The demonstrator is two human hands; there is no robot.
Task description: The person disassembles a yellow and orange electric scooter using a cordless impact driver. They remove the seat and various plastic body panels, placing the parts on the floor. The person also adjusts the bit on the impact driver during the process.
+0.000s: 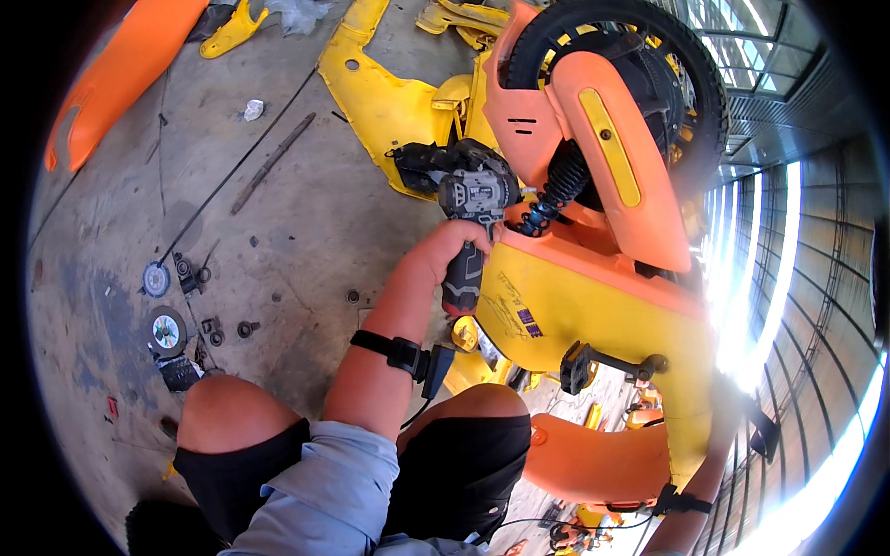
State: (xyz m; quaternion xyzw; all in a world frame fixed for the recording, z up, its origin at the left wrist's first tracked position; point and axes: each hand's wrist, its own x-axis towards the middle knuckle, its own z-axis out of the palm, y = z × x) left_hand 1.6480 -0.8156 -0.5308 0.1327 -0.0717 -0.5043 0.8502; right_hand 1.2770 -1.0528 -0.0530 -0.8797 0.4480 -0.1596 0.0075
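"What lies furthest left?"

"An orange panel [130,79], at the far left on the concrete floor [306,250]. Nearer, a dark-rimmed disc [167,332] lies among small loose parts."

"And toward the middle?"

"A yellow panel [375,116] lies on the far side. Just nearer, the left hand [456,243] is wrapped round the grip of a grey-and-black power tool [475,192]. Its nose points right, close to a black coil spring [567,176]; whether it touches anything there, I can't tell."

"What is right of that?"

"The yellow-and-orange bike frame [593,310], with a pedal [578,369] on its near side and a black-tyred wheel [712,102] at its far end."

"The right hand?"

"Only the strapped right forearm [693,519] shows clearly, at the near right. Glare swallows the hand, so I can't tell whether it grips or lies spread."
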